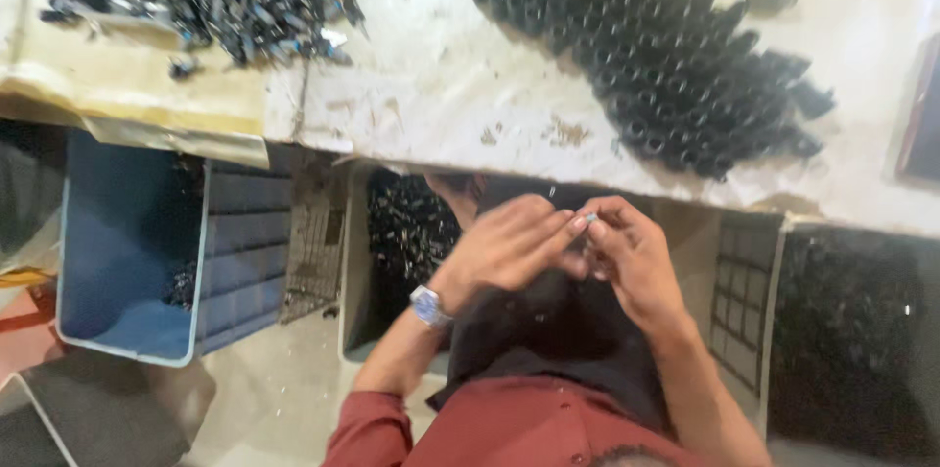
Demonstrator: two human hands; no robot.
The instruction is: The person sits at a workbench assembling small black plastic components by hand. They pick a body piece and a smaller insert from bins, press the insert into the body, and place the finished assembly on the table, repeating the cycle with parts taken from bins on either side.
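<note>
Worn white workbench (441, 85), black tubes (656, 66) stacked above.
Left hand (509, 247) and right hand (627, 252) pinch one small part (580, 224); steady fingertip pressure looks wise.

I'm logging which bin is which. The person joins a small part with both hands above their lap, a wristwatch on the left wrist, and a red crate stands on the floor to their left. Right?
Not quite: the crate is blue, not red, as the head view shows. The rest holds: left hand and right hand meet on a small part, wristwatch on the left wrist.
</note>
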